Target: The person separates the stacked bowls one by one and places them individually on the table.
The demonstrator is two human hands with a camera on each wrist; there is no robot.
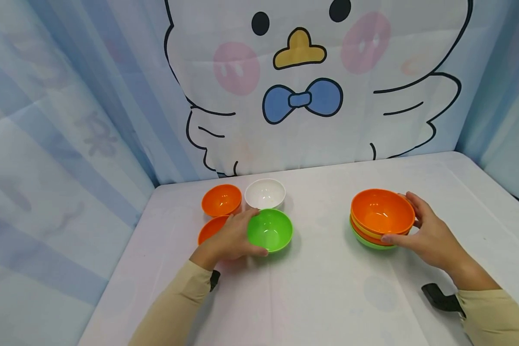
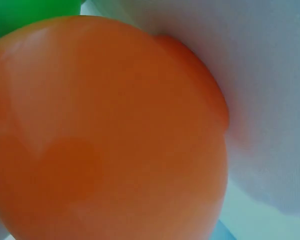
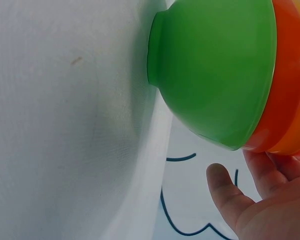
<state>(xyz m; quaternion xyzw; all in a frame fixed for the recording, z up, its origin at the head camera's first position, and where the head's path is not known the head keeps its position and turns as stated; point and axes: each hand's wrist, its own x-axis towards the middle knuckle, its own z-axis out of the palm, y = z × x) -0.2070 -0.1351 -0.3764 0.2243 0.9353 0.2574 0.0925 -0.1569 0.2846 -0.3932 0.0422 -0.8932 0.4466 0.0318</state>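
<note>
On the left side of the table, my left hand (image 1: 231,235) spans a green bowl (image 1: 270,230), its thumb at the near rim and fingertips at the far rim. In the left wrist view, the green bowl (image 2: 35,15) shows only at the top corner and the hand is out of sight. My right hand (image 1: 432,235) grips a stack of bowls (image 1: 382,211) from the right, thumb in front, fingers behind. Orange tops the stack, yellow and orange follow, and a green bowl (image 3: 220,70) is at the bottom, standing on the table. One finger (image 3: 222,185) stands apart from the stack.
Behind the left hand is an orange bowl (image 1: 212,228), partly covered by it. Another orange bowl (image 1: 221,199) and a white bowl (image 1: 265,193) stand farther back. A white cloth covers the table (image 1: 320,288); printed curtains (image 1: 298,139) rise behind and beside it.
</note>
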